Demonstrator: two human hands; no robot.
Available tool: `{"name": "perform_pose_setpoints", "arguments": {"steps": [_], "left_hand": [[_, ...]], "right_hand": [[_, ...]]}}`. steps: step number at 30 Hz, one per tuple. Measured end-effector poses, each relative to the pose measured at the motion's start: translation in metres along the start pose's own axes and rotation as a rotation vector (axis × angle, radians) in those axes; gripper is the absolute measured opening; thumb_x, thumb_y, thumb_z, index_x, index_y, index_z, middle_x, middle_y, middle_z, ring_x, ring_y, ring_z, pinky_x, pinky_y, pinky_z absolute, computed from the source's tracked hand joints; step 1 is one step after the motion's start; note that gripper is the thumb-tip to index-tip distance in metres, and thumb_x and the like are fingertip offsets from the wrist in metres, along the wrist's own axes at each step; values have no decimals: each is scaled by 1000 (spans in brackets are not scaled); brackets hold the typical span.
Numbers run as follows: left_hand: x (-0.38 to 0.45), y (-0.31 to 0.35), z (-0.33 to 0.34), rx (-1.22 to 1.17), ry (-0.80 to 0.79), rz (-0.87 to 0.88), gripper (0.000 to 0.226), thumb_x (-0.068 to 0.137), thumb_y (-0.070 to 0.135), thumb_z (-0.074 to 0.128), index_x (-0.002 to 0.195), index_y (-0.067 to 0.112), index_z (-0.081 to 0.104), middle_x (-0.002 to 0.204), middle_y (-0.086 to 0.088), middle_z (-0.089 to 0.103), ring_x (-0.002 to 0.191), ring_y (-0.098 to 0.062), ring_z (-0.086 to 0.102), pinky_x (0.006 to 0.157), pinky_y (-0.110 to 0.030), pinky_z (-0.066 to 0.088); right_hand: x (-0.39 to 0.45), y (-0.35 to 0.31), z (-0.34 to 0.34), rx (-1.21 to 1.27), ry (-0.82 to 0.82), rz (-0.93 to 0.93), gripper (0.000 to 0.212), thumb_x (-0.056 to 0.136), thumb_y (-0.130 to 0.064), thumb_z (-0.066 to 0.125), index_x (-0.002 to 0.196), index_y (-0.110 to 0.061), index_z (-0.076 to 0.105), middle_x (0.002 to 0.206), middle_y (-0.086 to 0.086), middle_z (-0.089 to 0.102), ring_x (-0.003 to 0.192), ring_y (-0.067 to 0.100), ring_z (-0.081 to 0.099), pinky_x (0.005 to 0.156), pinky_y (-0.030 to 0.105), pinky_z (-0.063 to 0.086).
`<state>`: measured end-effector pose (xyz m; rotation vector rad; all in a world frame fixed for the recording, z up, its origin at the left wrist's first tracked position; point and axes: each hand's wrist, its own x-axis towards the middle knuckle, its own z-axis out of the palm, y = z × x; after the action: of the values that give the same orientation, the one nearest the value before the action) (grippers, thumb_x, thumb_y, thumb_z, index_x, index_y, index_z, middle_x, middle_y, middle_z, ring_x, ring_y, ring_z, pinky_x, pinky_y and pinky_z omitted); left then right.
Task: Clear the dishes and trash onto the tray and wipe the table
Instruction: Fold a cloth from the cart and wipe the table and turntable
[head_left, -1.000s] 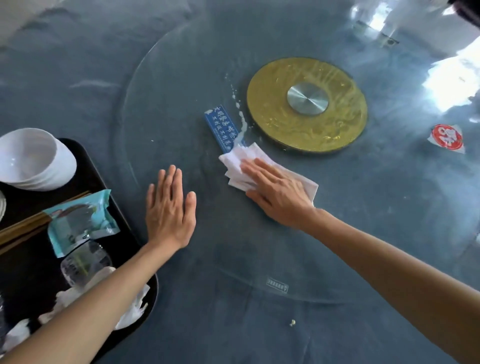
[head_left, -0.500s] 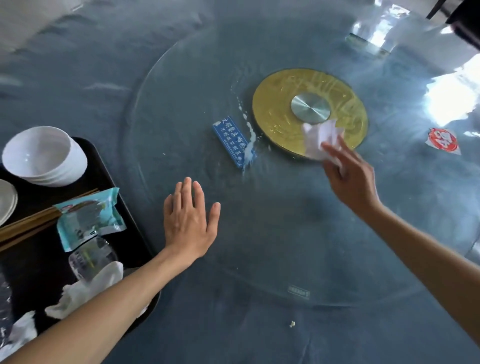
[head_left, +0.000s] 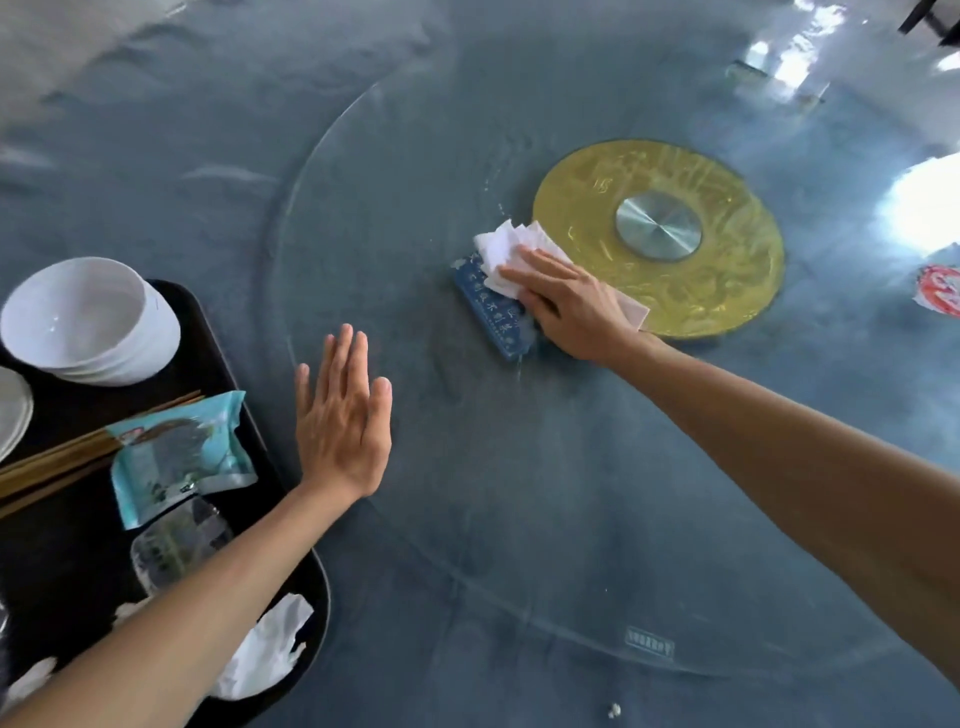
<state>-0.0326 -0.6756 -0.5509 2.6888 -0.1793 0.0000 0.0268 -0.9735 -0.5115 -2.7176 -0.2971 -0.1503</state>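
Note:
My right hand (head_left: 574, 304) presses a folded white tissue (head_left: 506, 249) flat on the glass turntable (head_left: 467, 493), at the left edge of the gold centre disc (head_left: 675, 291). The tissue partly covers a blue packet (head_left: 491, 317) lying on the glass. My left hand (head_left: 345, 421) rests flat on the turntable's near left rim, fingers apart, holding nothing. A black tray (head_left: 223, 364) sits at the left with stacked white bowls (head_left: 91, 322), chopsticks (head_left: 57, 465), a teal wrapper (head_left: 182, 457), a crushed plastic cup (head_left: 176, 540) and crumpled tissues (head_left: 265, 649).
A red and white wrapper (head_left: 940, 288) lies on the glass at the far right. A small crumb (head_left: 614, 710) sits on the blue tablecloth (head_left: 130, 156) near the front edge. Bright window reflections glare at the upper right.
My right hand swept the tissue from the gold disc's near edge back left onto the blue packet. The white streak of liquid beside the packet is mostly gone. My left hand stayed put.

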Motion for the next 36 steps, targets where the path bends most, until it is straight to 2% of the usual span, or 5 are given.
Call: {"name": "perform_pose_setpoints", "arguments": {"steps": [11, 19, 26, 32, 36], "left_hand": [[-9, 12, -9, 127, -114, -19, 81, 92, 54, -10, 161, 13, 5, 169, -4, -3, 155, -18, -9, 124, -44, -7], [-38, 27, -3, 132, -111, -34, 80, 95, 57, -6, 160, 11, 2, 168, -8, -6, 155, -21, -11, 125, -45, -5], [-73, 48, 4, 86, -105, -23, 83, 95, 61, -10, 159, 9, 2, 167, -12, -9, 154, -24, -15, 125, -50, -2], [-63, 47, -6, 50, -44, 47, 73, 101, 52, 7, 138, 8, 53, 144, -16, 47, 131, -35, 45, 104, -49, 31], [-11, 29, -15, 1, 4, 5, 59, 100, 43, 15, 139, 16, 50, 156, -11, 35, 146, -30, 29, 110, -46, 26]], "right_hand": [[-241, -140, 16, 433, -323, -370, 53, 95, 12, 51, 137, -17, 67, 153, -2, 54, 148, 15, 42, 115, 42, 44], [-159, -29, -51, 303, 418, 333, 41, 101, 6, 53, 126, -21, 72, 131, -12, 68, 118, 2, 63, 98, 13, 44], [-12, 66, -38, 10, 306, 646, 43, 109, -21, 38, 146, -28, 57, 152, 4, 55, 129, 37, 57, 101, 42, 47], [22, 16, -6, -48, 122, 205, 38, 105, -24, 49, 140, -31, 64, 149, -5, 58, 138, 22, 54, 98, 41, 52], [-49, -34, 7, 128, -4, -117, 38, 102, -4, 55, 134, -18, 69, 144, 0, 63, 140, 17, 53, 113, 41, 47]]}}
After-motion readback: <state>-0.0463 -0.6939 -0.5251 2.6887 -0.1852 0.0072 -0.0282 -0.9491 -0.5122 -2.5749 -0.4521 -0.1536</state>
